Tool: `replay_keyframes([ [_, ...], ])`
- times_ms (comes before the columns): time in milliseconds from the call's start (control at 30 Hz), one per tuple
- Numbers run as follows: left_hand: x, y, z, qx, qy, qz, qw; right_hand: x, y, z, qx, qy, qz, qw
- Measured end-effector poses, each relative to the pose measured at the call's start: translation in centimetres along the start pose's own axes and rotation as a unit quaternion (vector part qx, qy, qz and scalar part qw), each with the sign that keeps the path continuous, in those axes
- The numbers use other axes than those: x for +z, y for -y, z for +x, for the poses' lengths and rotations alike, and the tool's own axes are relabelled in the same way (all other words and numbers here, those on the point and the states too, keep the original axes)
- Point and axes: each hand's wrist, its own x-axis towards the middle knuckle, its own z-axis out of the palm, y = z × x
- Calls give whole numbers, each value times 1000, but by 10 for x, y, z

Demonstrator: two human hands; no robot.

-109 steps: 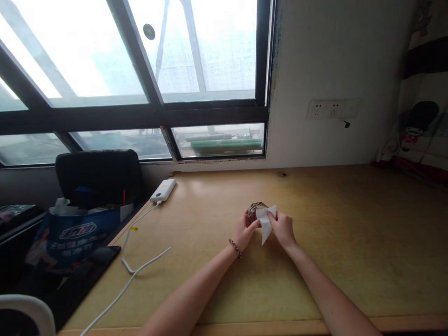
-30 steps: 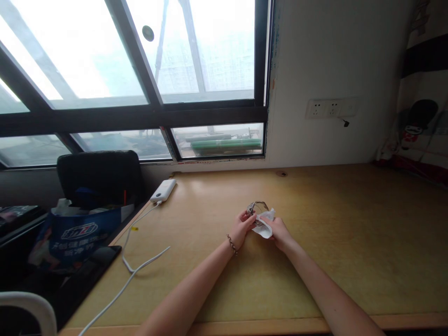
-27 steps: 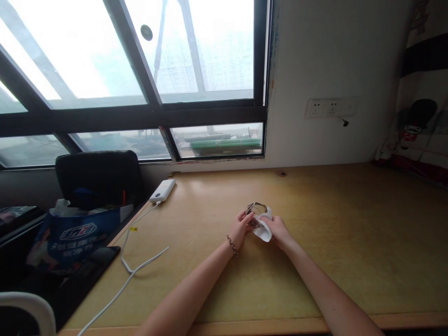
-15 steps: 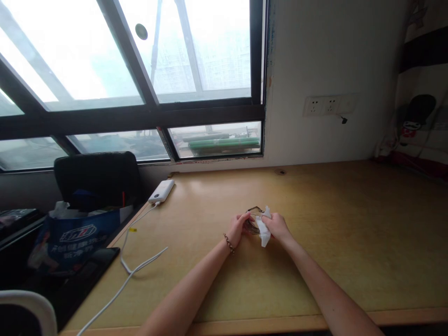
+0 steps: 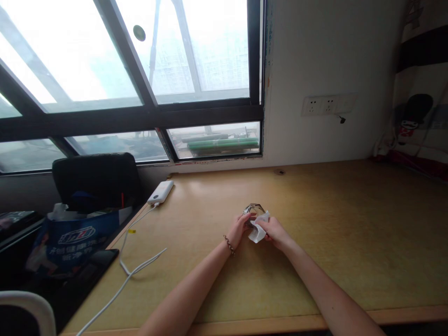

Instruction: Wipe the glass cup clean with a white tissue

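Observation:
My left hand (image 5: 239, 228), with a beaded bracelet on its wrist, grips the left side of a see-through glass dish (image 5: 255, 206) with an angular, shiny rim. It looks like an ashtray, though its lower part is hidden by my fingers and the tissue. In my right hand (image 5: 276, 232) a crumpled white tissue (image 5: 258, 233) is pinched and pressed against the dish's near right side. Both hands are close together, just over the wooden table (image 5: 315, 261).
A white power bank (image 5: 161, 192) lies at the table's left edge, its white cable (image 5: 115, 295) trailing toward me. Beyond that edge are a black chair (image 5: 96, 177) and a blue bag (image 5: 75, 242). A wall socket (image 5: 328, 104) sits above the table's back edge.
My right hand has moved the tissue slightly left and toward me across the dish. The dish has tilted, so more of its rim shows. My left hand keeps its grip.

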Motion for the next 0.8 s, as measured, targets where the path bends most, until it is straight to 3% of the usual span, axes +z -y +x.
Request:
replay_keyframes([
  [100,-3,3,3,6,-12,9,1000,-4,2,1,-27,-61,-128,990],
  [233,-4,3,4,-2,-13,40,999,-10,4,2,-139,-136,-308,931],
  [333,-4,3,3,-26,-18,54,998,-13,5,0,-211,-160,-388,883],
  [467,-2,1,1,-60,6,57,997,-13,6,-2,-224,-186,-438,851],
  [567,2,-1,-2,-32,49,63,996,-15,5,0,-207,-222,-406,862],
  [633,6,-4,-5,10,84,80,993,-16,4,3,-168,-237,-357,888],
  [733,10,-7,-7,76,94,129,984,-14,1,5,-86,-210,-247,942],
  [800,10,-8,-6,88,81,134,984,-11,-2,6,-80,-186,-186,961],
])
